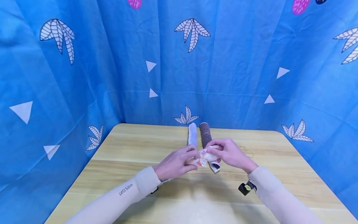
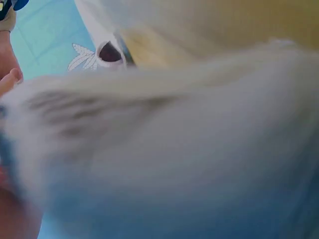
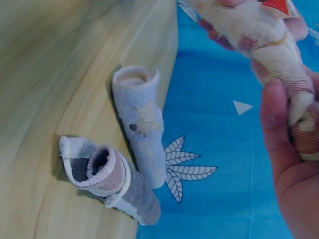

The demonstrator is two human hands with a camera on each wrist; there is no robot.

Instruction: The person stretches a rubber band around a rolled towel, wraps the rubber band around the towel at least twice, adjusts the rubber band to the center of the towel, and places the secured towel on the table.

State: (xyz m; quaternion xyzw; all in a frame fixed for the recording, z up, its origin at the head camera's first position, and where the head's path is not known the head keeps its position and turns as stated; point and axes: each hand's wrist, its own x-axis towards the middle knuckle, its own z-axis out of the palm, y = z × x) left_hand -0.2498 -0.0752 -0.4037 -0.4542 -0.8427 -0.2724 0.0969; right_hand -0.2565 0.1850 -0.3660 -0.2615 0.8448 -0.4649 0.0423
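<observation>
Both hands hold a rolled towel (image 1: 208, 154), white with pink patches and a red-and-white label, above the table. My left hand (image 1: 179, 158) grips its left end; my right hand (image 1: 230, 155) has thumb and fingers around the other end. In the right wrist view a thin yellowish band circles the middle of this roll (image 3: 271, 57). Beyond the hands lie two more rolls: a pale lavender rolled towel (image 1: 192, 135) and a brown-grey rolled towel (image 1: 205, 133) with a loose white-edged flap. Pale blurred fabric (image 2: 189, 139) covers most of the left wrist view.
Thin yellowish loops (image 1: 247, 151) lie on the wooden table (image 1: 139, 140) to the right of the right hand. A blue patterned curtain (image 1: 237, 62) stands along the table's back and sides. A black device (image 1: 244, 188) is strapped at the right wrist.
</observation>
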